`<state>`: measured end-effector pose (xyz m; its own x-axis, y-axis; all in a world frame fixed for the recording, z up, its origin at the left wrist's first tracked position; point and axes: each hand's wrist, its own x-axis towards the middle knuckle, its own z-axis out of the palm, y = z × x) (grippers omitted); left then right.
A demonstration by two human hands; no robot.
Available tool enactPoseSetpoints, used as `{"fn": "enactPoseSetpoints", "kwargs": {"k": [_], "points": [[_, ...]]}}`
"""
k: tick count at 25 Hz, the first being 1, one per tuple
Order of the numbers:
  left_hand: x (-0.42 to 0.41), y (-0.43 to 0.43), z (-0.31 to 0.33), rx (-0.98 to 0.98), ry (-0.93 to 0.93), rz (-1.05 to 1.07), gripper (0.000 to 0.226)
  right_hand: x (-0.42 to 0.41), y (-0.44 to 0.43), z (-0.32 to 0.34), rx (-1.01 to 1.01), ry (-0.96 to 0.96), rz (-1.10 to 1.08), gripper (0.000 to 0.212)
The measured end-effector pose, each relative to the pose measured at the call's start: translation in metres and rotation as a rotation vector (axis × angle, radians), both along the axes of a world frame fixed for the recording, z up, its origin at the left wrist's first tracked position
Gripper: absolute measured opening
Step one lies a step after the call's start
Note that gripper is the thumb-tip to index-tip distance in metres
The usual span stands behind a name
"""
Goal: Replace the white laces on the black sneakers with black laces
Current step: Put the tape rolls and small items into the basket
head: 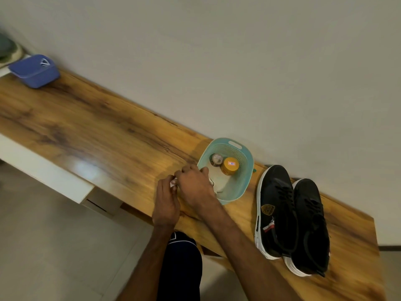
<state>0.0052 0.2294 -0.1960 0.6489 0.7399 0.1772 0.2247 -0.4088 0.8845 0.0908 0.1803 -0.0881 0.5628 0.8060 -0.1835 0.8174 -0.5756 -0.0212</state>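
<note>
Head view, single frame, some blur. Wooden table (97, 131) runs diagonally from 10 o'clock to 5 o'clock against a plain wall. Both hands meet at roughly 6 o'clock from frame centre, over the near part of the table. Left hand (166, 203): fingers curled, thumb and fingertips pinching a small white piece (173, 184); the piece is too small to identify with certainty. Right hand (195, 187): back toward the camera, fingers curled down onto the same white piece, touching the left hand's fingertips; how much of it lies inside the palm cannot be told. Teal basket (245, 187) stands just beside the right hand at its 3 o'clock, the hand overlapping its near rim. Inside it: an orange-lidded jar (230, 166) upright, and a smaller round item (216, 159) at the jar's 10 o'clock, touching or nearly so. Black sneakers (275, 185), a pair, sit side by side on the table at 4 o'clock from frame centre, apart from the basket, toes toward 11 o'clock, soles down. Black laces (286, 192) are threaded in both. Blue tub (34, 71) sits at the table's far end, 10 o'clock, well apart from everything else.
</note>
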Motion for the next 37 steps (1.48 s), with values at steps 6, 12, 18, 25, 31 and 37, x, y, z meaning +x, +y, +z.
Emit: {"fn": "enactPoseSetpoints", "kwargs": {"k": [6,12,18,25,31,37], "points": [[0.005,0.004,0.0,0.007,0.164,-0.006,0.048,0.02,-0.027,0.023,0.521,0.166,-0.291,0.011],[0.01,0.004,-0.004,0.12,0.222,0.003,0.04,0.079,-0.067,0.005,0.191,0.122,-0.503,0.02],[0.013,0.006,-0.011,0.186,0.224,0.02,0.029,0.087,-0.044,-0.029,-0.032,0.048,-0.272,0.051],[0.011,0.006,-0.02,0.225,0.224,0.02,0.027,0.085,-0.04,-0.039,-0.014,0.126,-0.264,0.034],[0.015,0.006,-0.02,0.224,0.234,0.022,0.027,0.091,-0.036,-0.04,-0.061,0.053,-0.212,0.03],[0.014,0.008,-0.021,0.247,0.237,0.02,0.025,0.094,-0.035,-0.022,0.092,0.087,-0.279,0.022]]}}
